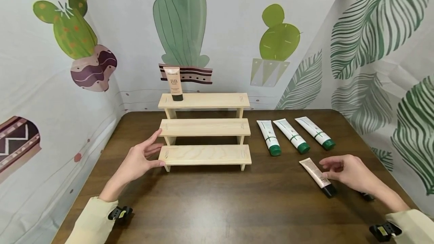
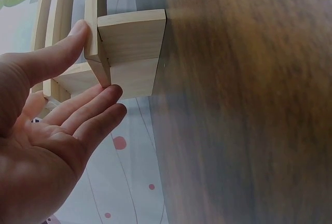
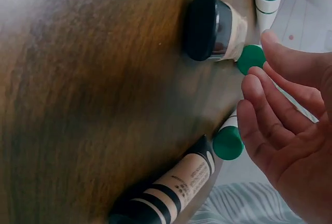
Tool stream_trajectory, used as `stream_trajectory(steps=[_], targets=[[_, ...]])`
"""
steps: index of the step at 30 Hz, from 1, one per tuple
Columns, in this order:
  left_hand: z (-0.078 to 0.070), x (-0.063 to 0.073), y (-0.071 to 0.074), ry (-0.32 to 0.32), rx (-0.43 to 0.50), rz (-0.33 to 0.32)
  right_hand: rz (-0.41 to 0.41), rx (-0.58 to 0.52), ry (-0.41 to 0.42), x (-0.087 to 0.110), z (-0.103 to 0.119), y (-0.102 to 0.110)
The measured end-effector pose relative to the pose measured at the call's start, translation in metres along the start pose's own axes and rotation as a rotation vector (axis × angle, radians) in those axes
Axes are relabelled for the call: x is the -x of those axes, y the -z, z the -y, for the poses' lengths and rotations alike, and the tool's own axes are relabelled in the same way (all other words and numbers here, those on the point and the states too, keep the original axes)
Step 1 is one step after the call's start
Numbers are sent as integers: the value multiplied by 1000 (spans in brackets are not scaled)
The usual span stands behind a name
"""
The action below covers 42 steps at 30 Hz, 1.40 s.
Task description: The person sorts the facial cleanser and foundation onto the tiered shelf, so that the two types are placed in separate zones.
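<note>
My left hand [image 1: 137,159] touches the left end of a three-step wooden display stand [image 1: 205,155]. Its thumb lies at the bottom step's front corner, and the index finger reaches the middle step. In the left wrist view the extended fingers [image 2: 98,117] meet the board's end. My right hand [image 1: 354,172] hovers beside a pinkish cosmetic tube [image 1: 315,172] with a black cap, its fingers loosely bent with nothing between them. Another black-and-beige tube [image 3: 179,185] lies below that hand, mostly hidden in the head view. A BB cream tube [image 1: 173,84] stands on the top step's left.
Three white tubes with green caps lie right of the stand: a near one [image 1: 269,138], a middle one [image 1: 292,136] and a far one [image 1: 315,133]. Everything rests on a dark brown wooden table [image 1: 203,206]. Behind it hangs a cactus-and-leaf printed cloth [image 1: 234,22].
</note>
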<state>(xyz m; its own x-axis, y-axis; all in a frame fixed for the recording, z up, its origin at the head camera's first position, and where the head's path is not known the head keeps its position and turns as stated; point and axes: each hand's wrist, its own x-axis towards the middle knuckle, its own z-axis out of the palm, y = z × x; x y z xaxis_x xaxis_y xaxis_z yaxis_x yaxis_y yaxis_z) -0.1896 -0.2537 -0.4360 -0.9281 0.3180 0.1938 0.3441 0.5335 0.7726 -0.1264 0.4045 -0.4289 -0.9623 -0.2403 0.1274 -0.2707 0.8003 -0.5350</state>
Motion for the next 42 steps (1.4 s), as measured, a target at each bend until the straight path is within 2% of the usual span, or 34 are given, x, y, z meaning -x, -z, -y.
stream_trajectory(steps=[5, 14, 19, 27, 42], targets=[[0, 0, 1, 4, 6, 5, 97, -59, -56, -2, -3, -3], [-1, 1, 1, -2, 15, 7, 168, -59, -84, -6, -9, -4], [-1, 1, 2, -4, 18, 3, 203, -97, -64, -8, -10, -6], [1, 1, 1, -6, 6, 3, 251, -167, 16, -17, -10, -9], [1, 1, 0, -11, 34, 5, 355, -294, 24, -27, -7, -12]])
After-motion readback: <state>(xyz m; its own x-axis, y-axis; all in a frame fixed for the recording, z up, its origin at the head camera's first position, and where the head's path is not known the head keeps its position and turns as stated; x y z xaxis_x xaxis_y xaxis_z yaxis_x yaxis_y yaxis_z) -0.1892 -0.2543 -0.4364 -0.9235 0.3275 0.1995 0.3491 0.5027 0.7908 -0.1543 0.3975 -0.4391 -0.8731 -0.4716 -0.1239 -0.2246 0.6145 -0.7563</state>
